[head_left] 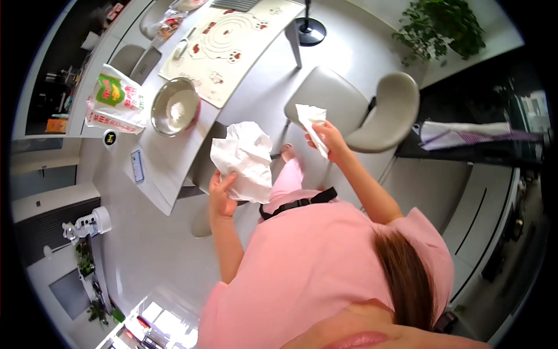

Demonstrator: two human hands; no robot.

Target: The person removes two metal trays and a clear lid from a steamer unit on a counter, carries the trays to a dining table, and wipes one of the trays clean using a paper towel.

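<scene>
A crumpled white paper towel (244,159), spread wide, is pinched at its lower edge in my left hand (223,194). My right hand (329,138) grips a second, folded white paper towel (312,124), held in front of a grey chair. Both sheets hang in the air beside the table. On the tabletop stands a steel mixing bowl (157,102) with white flour (181,109) heaped inside. Next to the bowl lies a white flour bag (117,98) with printed writing. Past the bowl a cream baking mat (226,43) with rings and paw prints covers the table.
A phone (137,165) and a small round black-faced device (110,138) lie near the table's edge (168,192). The grey chair (329,96) stands close ahead of me. Beyond it are a black stand base (310,31) and a leafy plant (453,30). Bagged items (170,26) sit at the far side.
</scene>
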